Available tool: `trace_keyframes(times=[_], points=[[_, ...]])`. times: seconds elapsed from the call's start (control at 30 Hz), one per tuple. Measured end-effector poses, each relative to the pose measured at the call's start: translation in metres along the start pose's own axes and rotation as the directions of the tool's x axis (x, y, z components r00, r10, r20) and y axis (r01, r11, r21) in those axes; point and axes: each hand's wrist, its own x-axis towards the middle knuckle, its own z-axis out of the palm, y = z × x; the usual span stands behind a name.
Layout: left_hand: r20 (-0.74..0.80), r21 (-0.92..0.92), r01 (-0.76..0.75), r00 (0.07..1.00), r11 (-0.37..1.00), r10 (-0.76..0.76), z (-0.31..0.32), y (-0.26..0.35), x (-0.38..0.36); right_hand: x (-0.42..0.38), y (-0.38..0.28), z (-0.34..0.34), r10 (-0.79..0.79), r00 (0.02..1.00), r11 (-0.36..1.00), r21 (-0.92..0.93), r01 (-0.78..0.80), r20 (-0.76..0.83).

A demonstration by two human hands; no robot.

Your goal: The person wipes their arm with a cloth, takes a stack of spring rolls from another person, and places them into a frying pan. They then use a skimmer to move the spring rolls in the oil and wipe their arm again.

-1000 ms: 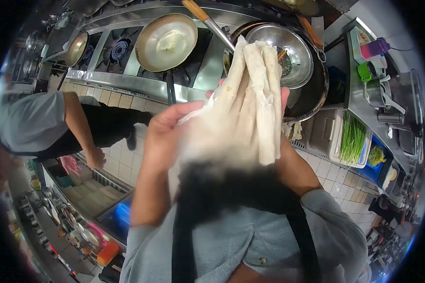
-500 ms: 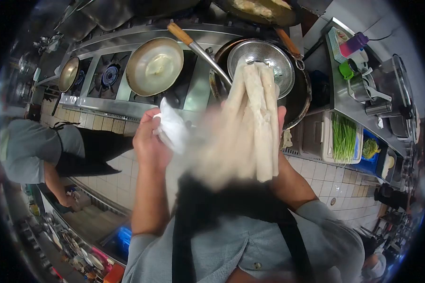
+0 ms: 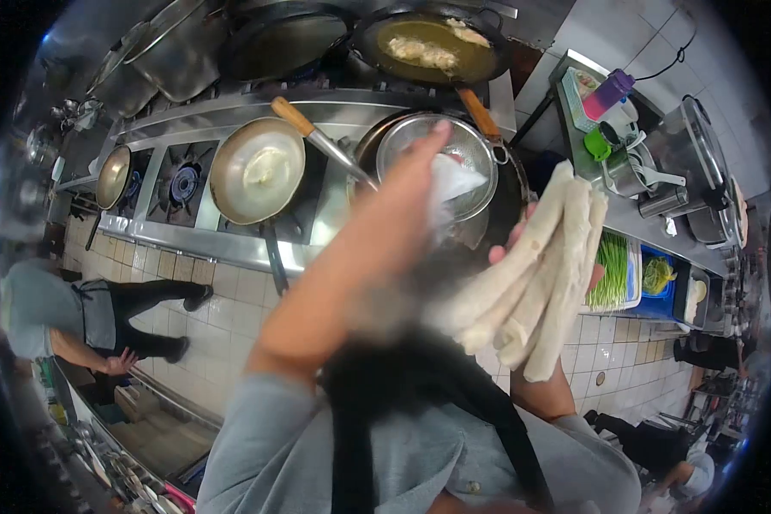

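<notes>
My right hand (image 3: 515, 241) is closed around several long, pale, uncooked spring rolls (image 3: 553, 265), which lean in a loose bundle in front of my apron. My left hand (image 3: 415, 171) reaches forward over the stove, its arm smeared by motion. In it is a crumpled piece of white plastic (image 3: 457, 178), which looks like a thin bag. Just beyond, a metal strainer (image 3: 480, 141) with a long handle rests over a large dark pan (image 3: 510, 184). The plastic hides part of the strainer.
A shallow pan (image 3: 287, 167) sits on the stove at left. Behind, a wok (image 3: 463, 62) holds oil and frying food. Green stalks (image 3: 610, 267) fill a container at right, below a steel counter (image 3: 584, 150). Another person (image 3: 56, 313) stands at left.
My left hand has swung right and forward with the white plastic, over the strainer. The spring rolls in my right hand have moved right and tilted. The person at left has shifted.
</notes>
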Motion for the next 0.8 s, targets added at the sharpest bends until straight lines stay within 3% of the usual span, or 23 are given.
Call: trace_keyframes(times=[0.07, 0.1, 0.17, 0.27, 0.33, 0.43, 0.53, 0.57, 0.63, 0.7, 0.8], points=[[0.239, 0.01, 0.158, 0.958, 0.987, -0.156, 0.008, -0.01, 0.056, -0.005, -0.029, -0.018, 0.143, 0.986, 0.982, -0.133, -0.132, 0.083], [0.246, 0.013, 0.15, 0.958, 0.989, -0.149, 0.022, -0.011, 0.066, -0.006, -0.03, -0.012, 0.143, 0.985, 0.982, -0.138, -0.13, 0.093], [0.144, -0.047, 0.099, 0.985, 0.994, -0.091, 0.045, -0.014, 0.082, -0.008, -0.03, 0.004, 0.004, 0.999, 1.0, -0.018, -0.005, -0.046], [0.18, -0.114, -0.024, 0.983, 0.993, 0.045, 0.062, -0.018, 0.101, -0.007, -0.041, 0.004, -0.057, 0.997, 0.997, -0.057, 0.054, -0.046], [0.126, -0.095, -0.026, 0.991, 0.995, 0.038, 0.065, -0.02, 0.108, -0.01, -0.052, -0.002, -0.124, 0.988, 0.988, -0.104, 0.114, -0.093], [-0.011, 0.167, -0.095, 0.995, 0.981, 0.098, 0.059, -0.014, 0.109, -0.011, -0.061, -0.001, -0.163, 0.978, 0.98, -0.135, 0.146, -0.131], [-0.024, 0.274, -0.149, 0.987, 0.95, 0.161, 0.043, -0.003, 0.115, -0.009, -0.072, -0.006, -0.178, 0.968, 0.978, -0.142, 0.155, -0.174], [-0.044, 0.357, -0.105, 0.991, 0.928, 0.129, 0.046, 0.011, 0.102, -0.007, -0.074, -0.007, -0.155, 0.975, 0.98, -0.148, 0.131, -0.162], [-0.014, 0.36, -0.118, 0.991, 0.925, 0.132, 0.04, 0.019, 0.101, -0.002, -0.082, -0.013, -0.124, 0.981, 0.983, -0.154, 0.101, -0.149], [0.077, 0.38, -0.124, 0.992, 0.917, 0.102, 0.03, 0.027, 0.105, 0.004, -0.094, -0.026, -0.058, 0.998, 0.889, -0.456, 0.037, -0.032], [0.144, 0.331, -0.111, 0.987, 0.937, 0.066, 0.021, 0.036, 0.104, 0.016, -0.087, -0.026, -0.097, 0.992, 0.899, -0.435, 0.052, -0.083]])
